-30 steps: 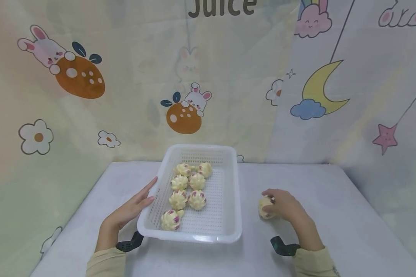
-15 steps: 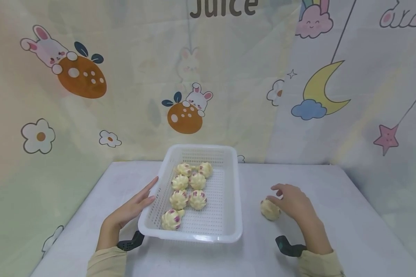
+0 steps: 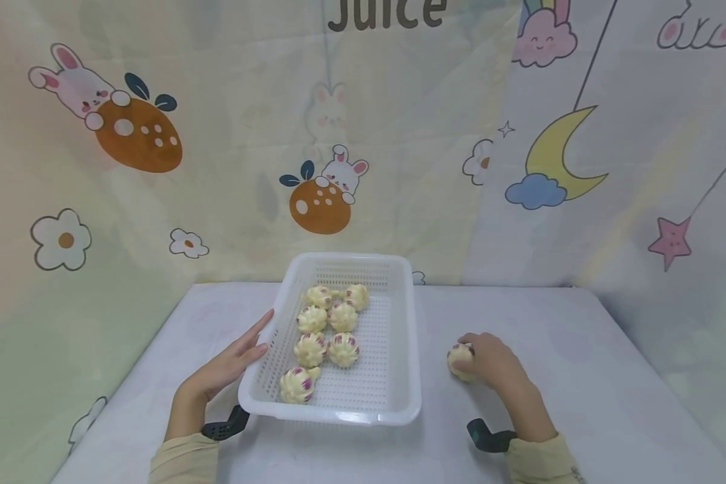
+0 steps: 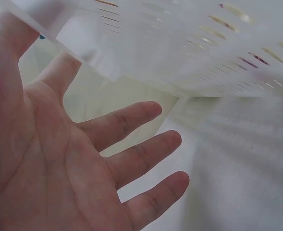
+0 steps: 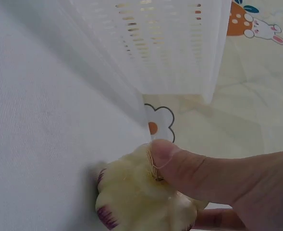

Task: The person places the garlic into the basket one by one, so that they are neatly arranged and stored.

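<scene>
A white plastic basket (image 3: 390,396) stands on the table with several garlic bulbs (image 3: 311,349) inside, pale with purple streaks. My left hand (image 3: 226,366) rests against the basket's left rim, fingers straight and spread; in the left wrist view its palm (image 4: 50,149) faces the perforated wall. To the right of the basket, my right hand (image 3: 496,359) grips a single garlic bulb (image 3: 460,363) on the table. In the right wrist view the thumb (image 5: 194,168) presses by the roots of that bulb (image 5: 136,192); the other fingers are mostly hidden behind it.
The white table (image 3: 581,376) runs back to a cartoon-printed cloth (image 3: 411,168) that hangs behind and at the sides. Dark wrist-worn devices, one (image 3: 226,425) by the left wrist and another (image 3: 489,437) by the right, stick out over the table.
Half a second ago my right hand was raised off the bulb with only the thumb near it. It has since moved left and closed round the bulb, which is turned differently. My left hand stays put.
</scene>
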A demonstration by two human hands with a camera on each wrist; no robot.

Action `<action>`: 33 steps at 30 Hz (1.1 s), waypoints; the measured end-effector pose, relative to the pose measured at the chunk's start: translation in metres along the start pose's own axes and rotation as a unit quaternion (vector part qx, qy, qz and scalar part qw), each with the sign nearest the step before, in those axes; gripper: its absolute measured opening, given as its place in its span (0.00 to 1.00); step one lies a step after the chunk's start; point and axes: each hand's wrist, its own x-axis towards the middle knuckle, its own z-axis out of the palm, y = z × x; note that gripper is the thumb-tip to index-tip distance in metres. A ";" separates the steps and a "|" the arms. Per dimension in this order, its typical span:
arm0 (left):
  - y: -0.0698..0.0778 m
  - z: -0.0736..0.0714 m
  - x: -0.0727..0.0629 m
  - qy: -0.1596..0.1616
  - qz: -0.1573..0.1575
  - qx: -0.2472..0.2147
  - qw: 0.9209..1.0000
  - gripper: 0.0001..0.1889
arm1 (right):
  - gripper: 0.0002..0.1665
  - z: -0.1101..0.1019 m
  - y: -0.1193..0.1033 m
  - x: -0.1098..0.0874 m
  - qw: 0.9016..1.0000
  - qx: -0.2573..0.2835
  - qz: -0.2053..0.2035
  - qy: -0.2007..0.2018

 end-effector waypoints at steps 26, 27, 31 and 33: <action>0.002 0.002 -0.002 0.004 -0.002 0.002 1.000 0.33 | 0.31 0.017 0.027 0.018 0.988 0.133 -0.026 0.076; 0.002 0.002 -0.001 0.005 -0.003 0.004 1.000 0.33 | 0.31 0.017 0.028 0.018 0.987 0.136 -0.027 0.078; 0.001 0.002 -0.001 0.005 -0.004 0.005 1.000 0.33 | 0.32 0.017 0.029 0.017 0.986 0.142 -0.017 0.083; 0.002 0.002 -0.001 0.003 0.000 0.002 1.000 0.33 | 0.32 0.016 0.029 0.015 0.986 0.140 -0.015 0.089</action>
